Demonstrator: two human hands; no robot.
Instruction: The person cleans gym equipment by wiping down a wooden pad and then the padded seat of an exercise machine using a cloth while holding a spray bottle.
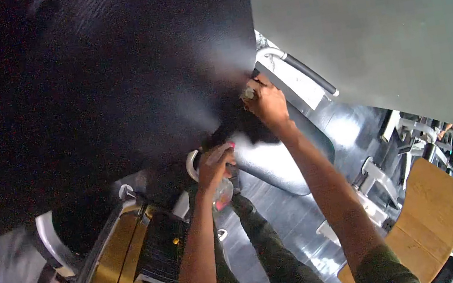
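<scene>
My left hand (216, 167) is wrapped round a clear spray bottle (224, 192) with a pink nozzle; something pink shows at its bottom. Up and to the right, my right hand (269, 102) has its fingers curled on what looks like a dark cloth (247, 123), hard to tell from the dark behind it. A small pale patch shows at those fingers. Both hands are over a black padded bench (278, 169) with a bright shine on it. A large black surface (100, 90) fills the upper left, close to the camera.
A grey panel (373, 17) spans the upper right, beside a black-gripped handle (310, 73). Tan padding (428, 216) lies at lower right, a gold and black machine part (116, 265) at lower left. My legs (273, 247) stand on the dark plank floor (305, 224). More gym equipment stands at far right.
</scene>
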